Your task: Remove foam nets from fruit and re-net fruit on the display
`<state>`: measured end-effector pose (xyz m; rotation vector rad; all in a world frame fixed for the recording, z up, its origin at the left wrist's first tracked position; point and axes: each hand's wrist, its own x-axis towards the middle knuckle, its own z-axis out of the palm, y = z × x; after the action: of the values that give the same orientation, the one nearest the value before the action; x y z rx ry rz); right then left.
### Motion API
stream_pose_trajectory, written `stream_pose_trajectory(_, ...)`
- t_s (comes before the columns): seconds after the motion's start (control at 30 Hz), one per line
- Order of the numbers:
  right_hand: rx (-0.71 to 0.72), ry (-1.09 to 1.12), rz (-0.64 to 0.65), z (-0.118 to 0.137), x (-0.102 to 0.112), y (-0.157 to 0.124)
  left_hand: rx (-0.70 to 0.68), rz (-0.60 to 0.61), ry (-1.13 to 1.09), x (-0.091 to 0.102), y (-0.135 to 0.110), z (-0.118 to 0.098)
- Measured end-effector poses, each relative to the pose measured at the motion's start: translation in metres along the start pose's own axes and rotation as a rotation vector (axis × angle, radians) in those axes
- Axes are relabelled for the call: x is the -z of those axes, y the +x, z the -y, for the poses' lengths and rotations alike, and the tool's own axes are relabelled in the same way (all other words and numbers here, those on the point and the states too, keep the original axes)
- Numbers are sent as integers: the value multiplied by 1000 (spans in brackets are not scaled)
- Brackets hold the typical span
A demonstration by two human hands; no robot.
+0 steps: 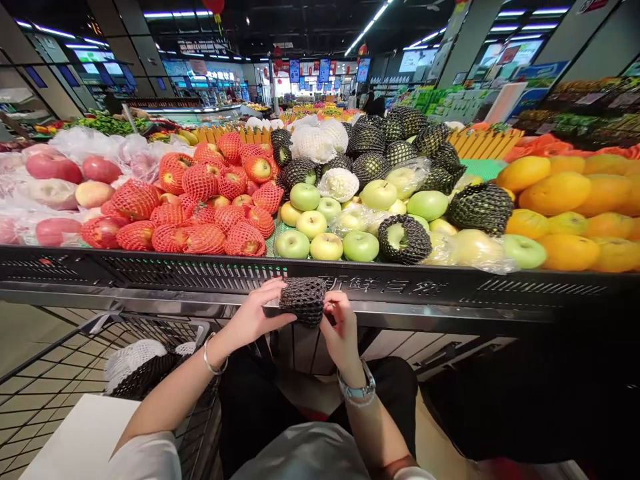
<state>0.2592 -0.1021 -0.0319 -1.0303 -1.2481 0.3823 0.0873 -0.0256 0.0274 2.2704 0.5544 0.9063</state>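
Observation:
A black foam fruit net [303,301] is held up in front of the stand's edge, between my two hands. My left hand [260,312] grips its left side, thumb below and fingers along the top. At its right edge, my right hand [341,327] pinches the mesh with bent fingers. Whether a fruit sits inside the net cannot be made out. Just beyond lie green apples [361,247] and a fruit in a black net [404,239], part of its pale green skin showing.
Apples in red foam nets [203,238] fill the left middle of the stand, with oranges [563,193] at the right. The stand's black front rail [165,272] runs across. A wire shopping cart [55,363] at lower left holds white and black foam nets [133,360].

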Motion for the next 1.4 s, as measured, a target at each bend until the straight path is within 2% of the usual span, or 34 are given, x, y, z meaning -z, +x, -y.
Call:
stream_pose_trajectory(0.07,-6,29,-21,1,-5,1,-22,22,110,8,2,-2)
stream_pose_trajectory(0.23,77,-10,-42,4,-10,3,-54,-98,278,9,0,-2)
stream_pose_trajectory(0.4,-102,21,172,-1,-14,5,-224,-61,344,-1,-1,-2)
stream_pose_trajectory(0.53,-230,237,112,-12,-22,-1,-220,6,435,-2,1,3)
stream_pose_trajectory(0.6,-265,309,61,-16,-25,-4,-237,-9,501,-2,2,8)
stream_pose_trajectory(0.67,-251,296,65,-19,-24,-6,-244,-41,556,-2,2,11)
stream_pose_trajectory(0.77,-186,215,176,-17,-19,-6,-204,-95,615,-4,-1,11)
stream_pose_trajectory(0.83,-148,180,191,-14,-16,-5,-187,-134,635,-5,-2,8)
stream_pose_trajectory(0.93,-145,183,98,-14,-15,-3,-216,-177,607,-4,-2,5)
stream_pose_trajectory(1.07,-304,328,-63,-15,-9,1,-278,-238,408,1,1,5)
stream_pose_trajectory(1.2,-384,496,-282,-11,2,8,-209,-280,178,6,0,5)
stream_pose_trajectory(1.3,-358,517,-333,-9,3,9,-227,-245,123,5,-2,3)
stream_pose_trajectory(1.4,-314,404,-334,-11,-1,8,-289,-218,164,2,-4,1)
